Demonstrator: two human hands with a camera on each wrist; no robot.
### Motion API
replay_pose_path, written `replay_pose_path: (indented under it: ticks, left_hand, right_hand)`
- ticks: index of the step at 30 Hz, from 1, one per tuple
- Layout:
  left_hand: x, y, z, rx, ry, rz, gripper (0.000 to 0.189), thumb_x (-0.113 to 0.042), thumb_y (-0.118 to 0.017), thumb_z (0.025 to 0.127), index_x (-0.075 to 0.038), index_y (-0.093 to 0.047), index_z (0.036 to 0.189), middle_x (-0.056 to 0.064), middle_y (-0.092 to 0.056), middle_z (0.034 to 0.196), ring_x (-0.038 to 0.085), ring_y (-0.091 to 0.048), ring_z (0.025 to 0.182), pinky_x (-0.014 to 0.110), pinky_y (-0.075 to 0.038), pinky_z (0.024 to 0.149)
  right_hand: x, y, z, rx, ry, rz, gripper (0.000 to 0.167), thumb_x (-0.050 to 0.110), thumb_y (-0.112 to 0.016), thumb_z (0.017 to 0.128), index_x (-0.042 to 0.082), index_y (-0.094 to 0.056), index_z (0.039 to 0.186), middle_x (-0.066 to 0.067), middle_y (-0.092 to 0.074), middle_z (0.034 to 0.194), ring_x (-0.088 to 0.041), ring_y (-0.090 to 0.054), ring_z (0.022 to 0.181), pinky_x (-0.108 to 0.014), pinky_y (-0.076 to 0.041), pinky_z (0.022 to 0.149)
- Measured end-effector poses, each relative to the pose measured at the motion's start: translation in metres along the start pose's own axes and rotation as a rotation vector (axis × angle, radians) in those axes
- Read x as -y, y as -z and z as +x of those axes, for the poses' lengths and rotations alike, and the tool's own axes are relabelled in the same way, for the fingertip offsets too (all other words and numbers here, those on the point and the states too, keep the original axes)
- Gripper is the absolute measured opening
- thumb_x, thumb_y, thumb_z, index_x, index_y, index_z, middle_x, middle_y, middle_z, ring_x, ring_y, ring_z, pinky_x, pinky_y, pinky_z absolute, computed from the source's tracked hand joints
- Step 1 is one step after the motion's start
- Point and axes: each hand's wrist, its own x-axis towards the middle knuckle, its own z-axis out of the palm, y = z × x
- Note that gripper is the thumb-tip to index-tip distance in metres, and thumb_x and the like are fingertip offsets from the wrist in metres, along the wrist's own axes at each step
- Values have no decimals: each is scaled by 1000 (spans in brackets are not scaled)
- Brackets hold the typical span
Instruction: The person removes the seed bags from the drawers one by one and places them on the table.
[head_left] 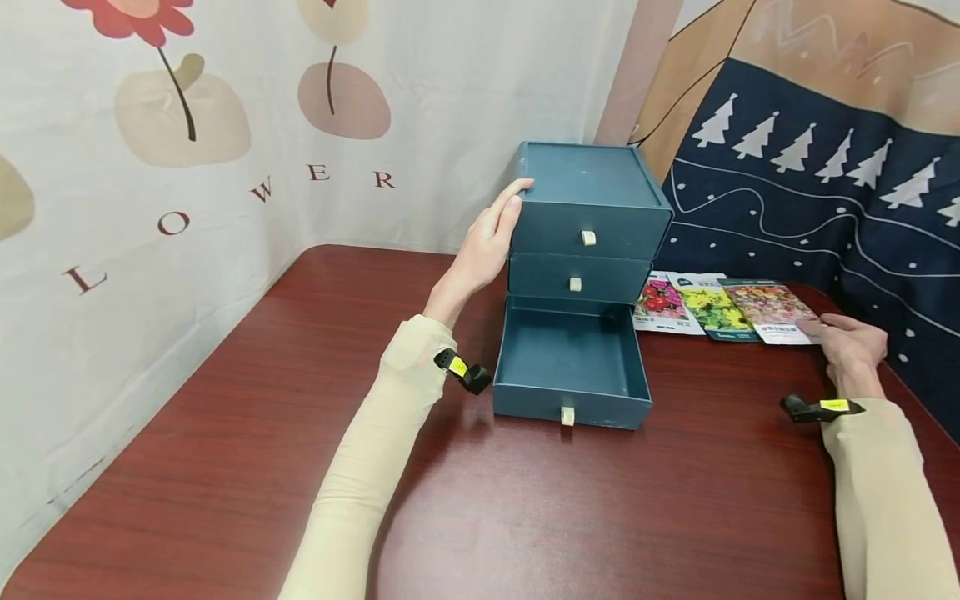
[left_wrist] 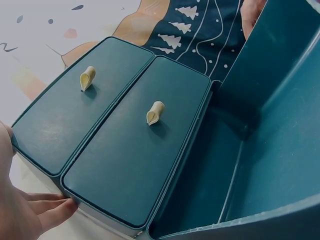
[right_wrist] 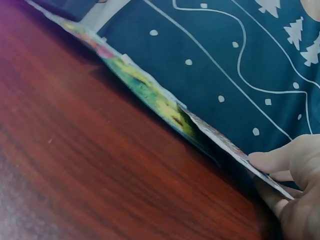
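Observation:
A dark teal drawer box (head_left: pixel 592 175) stands on the table, its bottom drawer (head_left: pixel 570 350) pulled out with nothing inside. The two upper drawers are closed, each with a small cream pull tab (left_wrist: pixel 155 113). My left hand (head_left: pixel 483 246) rests against the box's left side, fingertips at the top edge. Right of the box lie three flower-picture packets, overlapping in a row: a red one (head_left: pixel 663 307), a yellow one (head_left: pixel 716 310) and an orange-pink one (head_left: pixel 771 304). My right hand (head_left: pixel 855 343) pinches the orange-pink packet's right edge between thumb and fingers; in the right wrist view that edge is raised.
The reddish-brown wooden table (head_left: pixel 247 433) extends in front and to the left. A white printed curtain (head_left: pixel 225 100) hangs behind and to the left. Dark blue tree-patterned cloth (head_left: pixel 810 192) borders the right side, close behind the packets.

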Motion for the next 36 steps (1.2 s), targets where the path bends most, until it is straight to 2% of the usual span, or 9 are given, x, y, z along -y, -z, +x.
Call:
replay_pose_path:
  ticks: [3, 5, 8, 11, 24, 27, 29, 34, 36]
  left_hand:
    - [0, 0, 0, 0, 2, 5, 47, -39, -29, 112, -24, -41, 155, 9, -34, 65, 26, -37, 61, 35, -36, 75]
    - [1, -1, 0, 1, 8, 7, 47, -40, -29, 112, -25, -41, 155, 9, -35, 66, 25, -38, 63, 35, -36, 78]
    - [1, 0, 0, -1, 13, 11, 47, -40, -29, 112, -25, -41, 155, 10, -36, 67, 24, -39, 65, 35, -37, 81]
    - [1, 0, 0, -3, 18, 16, 47, -41, -29, 112, -26, -41, 155, 10, -36, 69, 23, -40, 70, 34, -36, 85]
    - [2, 0, 0, 6, 21, 4, 47, -42, -29, 112, -27, -40, 155, 10, -35, 68, 26, -38, 63, 35, -36, 75]
    - [2, 0, 0, 5, 16, 4, 47, -41, -29, 112, -27, -40, 155, 10, -35, 67, 26, -37, 61, 35, -36, 73]
    - [2, 0, 0, 2, 11, 3, 47, -41, -29, 112, -26, -40, 155, 10, -34, 66, 26, -36, 59, 34, -36, 71]
    - [0, -1, 0, 9, 3, -10, 47, -40, -29, 112, -24, -40, 155, 9, -33, 63, 27, -34, 55, 35, -33, 64]
    - [0, 0, 0, 13, 3, -14, 48, -40, -29, 112, -24, -40, 155, 10, -33, 63, 27, -33, 55, 35, -33, 65]
  right_hand:
    - [-1, -3, 0, -19, 62, -146, 31, 22, -79, 87, 26, -72, 117, 15, -50, 94, -1, -48, 88, -11, -41, 67]
    - [-1, -6, -1, -29, 108, -244, 51, 26, -74, 90, 14, -63, 138, 5, -56, 110, -9, -49, 107, -16, -44, 83]
    - [-3, -9, -3, -34, 171, -348, 64, 31, -68, 93, 4, -49, 148, -13, -53, 141, -25, -35, 136, -32, -35, 109]
    - [-4, -11, -5, -29, 209, -381, 63, 32, -63, 95, 1, -46, 148, -21, -40, 154, -33, -25, 145, -45, -24, 118]
    - [-4, -10, -6, -46, 191, -407, 64, 37, -61, 96, 1, -49, 147, -21, -45, 151, -34, -29, 142, -47, -27, 115]
    - [-3, -9, -7, -57, 173, -387, 64, 39, -63, 94, 2, -52, 145, -8, -62, 122, -31, -31, 140, -43, -30, 113]
    - [-2, -8, -8, -58, 170, -391, 64, 41, -63, 94, 1, -54, 144, 3, -57, 103, -31, -32, 138, -41, -33, 110]
    - [0, -5, -10, -49, 178, -398, 56, 42, -62, 94, -2, -64, 127, -5, -54, 105, -34, -32, 137, -45, -32, 110]
    - [2, -4, -13, -48, 171, -382, 41, 43, -63, 93, 6, -69, 111, -8, -54, 108, -34, -32, 136, -45, -31, 111]
